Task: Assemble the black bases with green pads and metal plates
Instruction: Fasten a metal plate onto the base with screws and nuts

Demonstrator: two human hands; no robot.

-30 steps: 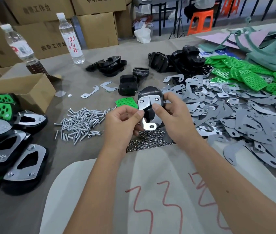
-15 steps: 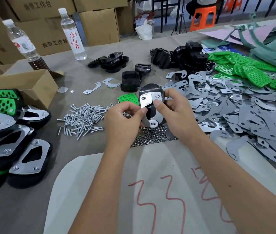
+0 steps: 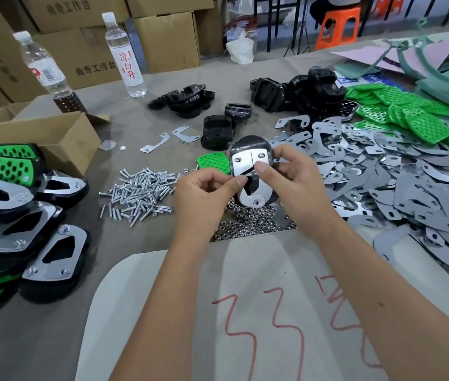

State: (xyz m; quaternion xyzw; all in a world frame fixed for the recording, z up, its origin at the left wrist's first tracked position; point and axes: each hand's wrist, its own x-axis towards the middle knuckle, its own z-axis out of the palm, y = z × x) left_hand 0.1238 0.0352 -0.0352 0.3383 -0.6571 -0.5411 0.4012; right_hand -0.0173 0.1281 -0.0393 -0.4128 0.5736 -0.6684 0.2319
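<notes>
i hold a black base (image 3: 250, 145) above the worktop (image 3: 135, 248), two metal plates (image 3: 250, 182) laid on its face. my right hand (image 3: 297, 182) has its grip curled round the base, thumb pressing a plate; my left hand (image 3: 204, 193) pinches the plates' near edge. a lone green pad (image 3: 213, 162) lies just behind my left hand, nuts (image 3: 248, 224) below, screws (image 3: 140, 193) to the left, loose plates (image 3: 410, 193) heaped to the right, finished units (image 3: 25, 215) stacked far left.

Bare table (image 3: 140, 243) lies left of the hands; metal plates (image 3: 399, 193) crowd the right.
</notes>
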